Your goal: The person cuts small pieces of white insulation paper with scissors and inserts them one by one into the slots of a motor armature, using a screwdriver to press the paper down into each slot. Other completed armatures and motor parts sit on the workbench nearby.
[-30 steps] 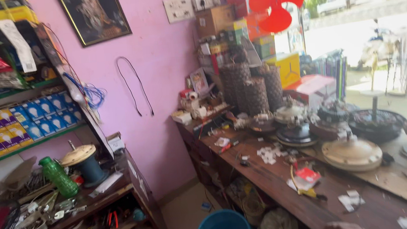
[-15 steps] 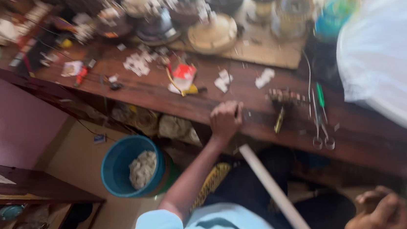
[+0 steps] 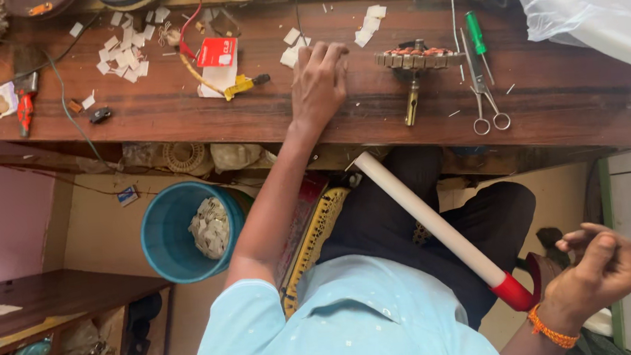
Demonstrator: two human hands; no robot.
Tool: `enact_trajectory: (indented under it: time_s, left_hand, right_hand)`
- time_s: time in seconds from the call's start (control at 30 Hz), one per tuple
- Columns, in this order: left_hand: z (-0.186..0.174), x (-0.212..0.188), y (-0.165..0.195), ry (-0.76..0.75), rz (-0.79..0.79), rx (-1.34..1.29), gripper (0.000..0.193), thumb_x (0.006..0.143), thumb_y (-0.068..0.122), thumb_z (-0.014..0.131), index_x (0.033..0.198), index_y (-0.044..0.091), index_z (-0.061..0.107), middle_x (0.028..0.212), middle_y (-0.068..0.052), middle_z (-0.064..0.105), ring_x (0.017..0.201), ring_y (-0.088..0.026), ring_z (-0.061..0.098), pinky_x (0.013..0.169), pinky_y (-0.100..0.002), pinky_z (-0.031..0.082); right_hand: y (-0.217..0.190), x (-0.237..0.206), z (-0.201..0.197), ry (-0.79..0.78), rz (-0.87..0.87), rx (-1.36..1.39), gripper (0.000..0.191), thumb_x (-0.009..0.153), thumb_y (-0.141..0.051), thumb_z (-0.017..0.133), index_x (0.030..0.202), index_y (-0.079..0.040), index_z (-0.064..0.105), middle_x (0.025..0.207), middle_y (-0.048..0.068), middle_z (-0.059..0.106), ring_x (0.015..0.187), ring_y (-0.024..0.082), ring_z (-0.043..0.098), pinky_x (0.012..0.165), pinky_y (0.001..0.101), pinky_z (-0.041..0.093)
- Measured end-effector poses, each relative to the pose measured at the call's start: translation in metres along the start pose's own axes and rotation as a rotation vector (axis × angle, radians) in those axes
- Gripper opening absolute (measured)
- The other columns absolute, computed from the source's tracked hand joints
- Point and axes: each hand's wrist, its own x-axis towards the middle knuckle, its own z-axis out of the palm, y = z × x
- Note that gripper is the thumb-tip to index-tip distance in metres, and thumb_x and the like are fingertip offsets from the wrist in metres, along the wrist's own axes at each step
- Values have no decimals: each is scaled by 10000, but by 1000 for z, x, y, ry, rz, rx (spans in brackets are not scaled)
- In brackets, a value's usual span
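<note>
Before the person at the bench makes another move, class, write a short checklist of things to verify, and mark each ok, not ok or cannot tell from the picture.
1. Left hand is flat on the wooden bench, holding nothing: ok.
2. Right hand is free, fingers loosely curled, off the bench: ok.
3. The toothed metal rotor on its shaft lies within easy reach of the left hand: ok, as far as can be judged.
4. Scissors lie closed, beside the green screwdriver: ok.
5. White tube with a red end leans loose across the lap: not ok, it may slip.
6. Bench tidy: not ok, paper scraps lie scattered.
</note>
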Motion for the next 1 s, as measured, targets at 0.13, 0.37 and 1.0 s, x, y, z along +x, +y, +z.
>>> enact_trajectory:
  time_s: [0.13,0.37,1.0]
  left_hand:
    - [18,40,-5,-53,166,122,477,875,-26,630,1300,189,649,1184,-40,582,1141,-286,514,925,-435,462]
    - [35,94,12,-76,342,176,325,801,58,709,1079,218,759,1232,-34,581,1169,-269,499,922,-437,428]
    - [33,77,-31,-196,77,352,278,767,-12,685,1032,38,753,1198,-82,617,1163,-292,491,909,-453,392]
  right_hand:
    - [-6,-6,5,17,40,-44,302,1170,-101,511,1011,140,599,951,169,655,799,198,660,698,293,559]
    - [-16,-6,15,57,3,-46,377,1213,-183,571,1031,143,620,943,155,653,790,191,641,678,288,541]
    - [-4,20,27,48,61,-100,399,1199,-210,577,1019,142,631,893,147,641,783,187,645,700,288,543]
